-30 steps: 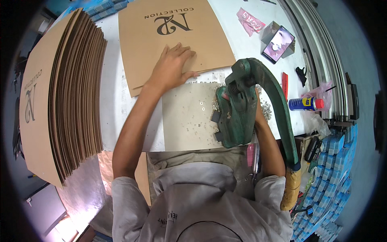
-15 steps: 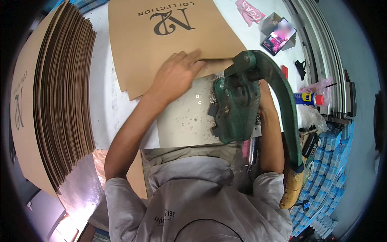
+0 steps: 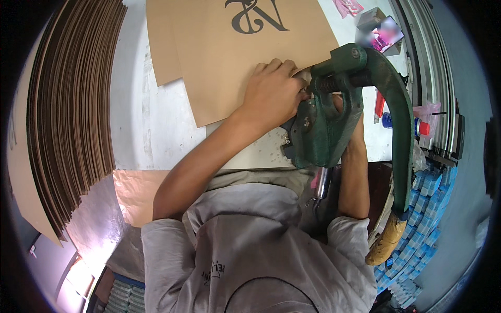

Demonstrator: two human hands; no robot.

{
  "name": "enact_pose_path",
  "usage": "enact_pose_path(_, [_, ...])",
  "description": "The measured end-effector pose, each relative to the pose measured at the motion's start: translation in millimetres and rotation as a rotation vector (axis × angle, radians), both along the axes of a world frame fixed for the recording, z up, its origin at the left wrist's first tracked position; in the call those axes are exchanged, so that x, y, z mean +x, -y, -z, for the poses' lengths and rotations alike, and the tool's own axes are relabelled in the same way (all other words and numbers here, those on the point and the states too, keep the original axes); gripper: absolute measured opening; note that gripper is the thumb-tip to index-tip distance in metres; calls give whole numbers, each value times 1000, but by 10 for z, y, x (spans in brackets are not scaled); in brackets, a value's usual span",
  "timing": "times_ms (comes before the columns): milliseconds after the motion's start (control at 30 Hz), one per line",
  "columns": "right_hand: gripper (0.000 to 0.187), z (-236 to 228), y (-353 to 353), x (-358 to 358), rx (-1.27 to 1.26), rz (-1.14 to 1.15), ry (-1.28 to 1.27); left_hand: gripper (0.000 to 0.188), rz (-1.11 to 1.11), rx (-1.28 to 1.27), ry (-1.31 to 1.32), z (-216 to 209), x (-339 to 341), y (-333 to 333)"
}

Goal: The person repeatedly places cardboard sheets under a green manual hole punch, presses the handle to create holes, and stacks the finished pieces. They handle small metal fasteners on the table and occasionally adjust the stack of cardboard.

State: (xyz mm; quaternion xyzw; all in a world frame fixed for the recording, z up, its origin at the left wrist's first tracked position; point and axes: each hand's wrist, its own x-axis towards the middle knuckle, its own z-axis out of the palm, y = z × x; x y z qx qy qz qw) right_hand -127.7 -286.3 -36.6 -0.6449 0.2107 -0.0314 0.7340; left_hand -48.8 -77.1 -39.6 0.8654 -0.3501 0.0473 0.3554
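A brown kraft paper sheet (image 3: 214, 68) with a dark printed emblem lies in front of me, its near corner angled toward me. My left hand (image 3: 276, 88) is on its right edge beside the press, fingers curled and thumb side toward the press jaw. To the right stands a green hand-lever eyelet press (image 3: 329, 122) with a long curved lever (image 3: 402, 130). My right hand (image 3: 339, 101) reaches up behind the press, whose body hides most of it, so its fingers cannot be made out. Small metal eyelets (image 3: 287, 141) lie at the press's left side.
Another brown sheet (image 3: 164, 62) shows under the first. A tall stack of brown sheets (image 3: 73, 115) stands at left. At right are a phone (image 3: 387, 35) on a grey box, a blue spray can with a red cap (image 3: 424, 128), metal rails (image 3: 436, 78) and blue bundles (image 3: 428, 208).
The view has shifted. The brown sheet has moved nearer to me and turned, and now covers much of the pale board. My left hand has moved right, up to the press, its fingers more curled.
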Motion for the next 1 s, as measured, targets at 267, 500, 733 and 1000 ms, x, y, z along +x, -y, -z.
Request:
enact_pose_path(267, [15,70,49,4,-162,50,-79,24,-5,84,39,21,18,78])
enact_pose_path(500, [16,-7,153,-11,-372,-146,-60,26,-16,55,52,26,23,80])
enact_pose_path(733, [16,98,121,2,-239,-87,-5,27,2,89,21,13,60,65])
enact_pose_path(1000, [12,-171,30,43,-379,-125,-82,26,-49,1,50,64,25,95])
